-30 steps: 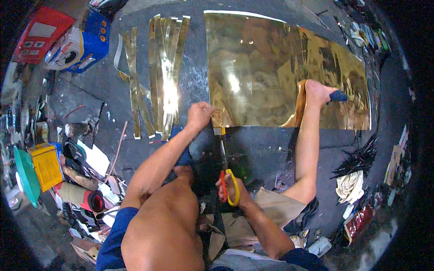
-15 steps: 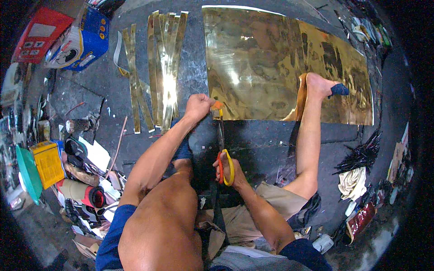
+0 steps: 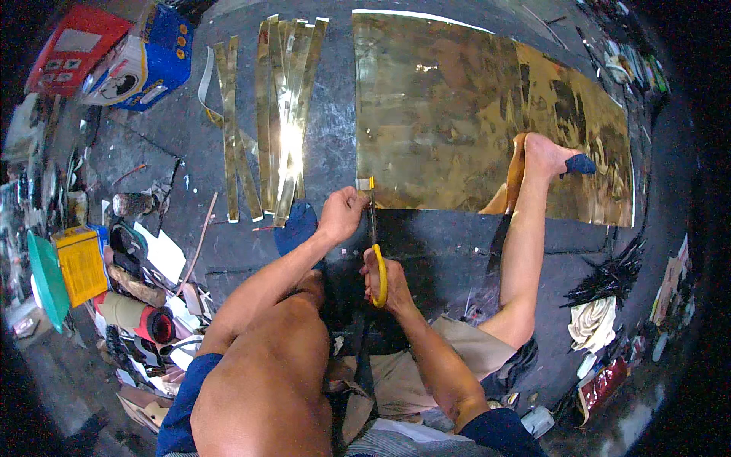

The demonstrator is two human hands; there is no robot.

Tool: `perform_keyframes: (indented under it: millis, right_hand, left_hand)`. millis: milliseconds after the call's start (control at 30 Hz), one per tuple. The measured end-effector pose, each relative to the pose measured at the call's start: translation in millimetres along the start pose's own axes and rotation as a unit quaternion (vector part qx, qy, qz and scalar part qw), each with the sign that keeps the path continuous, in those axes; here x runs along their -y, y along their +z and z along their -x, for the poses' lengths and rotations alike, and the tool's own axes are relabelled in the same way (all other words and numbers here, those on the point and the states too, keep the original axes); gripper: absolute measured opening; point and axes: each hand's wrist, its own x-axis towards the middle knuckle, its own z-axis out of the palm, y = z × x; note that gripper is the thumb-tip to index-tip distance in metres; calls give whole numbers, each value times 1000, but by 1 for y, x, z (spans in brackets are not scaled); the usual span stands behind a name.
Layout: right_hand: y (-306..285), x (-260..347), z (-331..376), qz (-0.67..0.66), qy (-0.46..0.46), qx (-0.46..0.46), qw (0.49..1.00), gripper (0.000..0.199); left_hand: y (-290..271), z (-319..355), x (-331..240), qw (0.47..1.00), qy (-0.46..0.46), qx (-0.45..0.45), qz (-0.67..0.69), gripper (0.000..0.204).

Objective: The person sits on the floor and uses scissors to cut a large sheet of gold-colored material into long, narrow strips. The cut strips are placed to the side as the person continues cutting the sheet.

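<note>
Floor [image 3: 335, 99] dark, gold sheet [image 3: 434, 114] flat on it. Gold strips [image 3: 285, 152] left of the sheet, clear of it, same layout as 0.5 s ago. Right foot [image 3: 542, 156] on the sheet's right half, no change. Left sock [image 3: 297, 228] off the sheet's near-left corner, more of it showing than before. Left hand [image 3: 341, 215] at that corner, grip pinching the sheet; it's come down toward the near side, was farther up the left edge. Right hand [image 3: 394, 283] off the sheet's near edge, grip wrapped round scissors [image 3: 384, 280]. Blades point at the same corner. Handles were spread earlier, red and yellow both visible; now drawn together, only yellow showing. Small pale patch [image 3: 364, 183] with yellow end just beyond the left fingertips, can't tell if curled flap or reflection.
</note>
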Motion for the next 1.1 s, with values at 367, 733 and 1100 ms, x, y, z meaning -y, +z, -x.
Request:
perform_keyframes:
  millis: [367, 733, 1100]
  right_hand:
    - [2, 3, -1, -55, -1, 4, 998, 79]
    - [-4, 24, -8, -11, 3, -9, 1000, 70]
    - [-2, 39, -31, 47, -60, -34, 997, 78]
  left_hand:
    - [-1, 4, -10, 999, -23, 14, 32, 24]
    - [-4, 3, -8, 994, -34, 42, 97, 24]
    - [-24, 6, -43, 990, -46, 80, 105, 19]
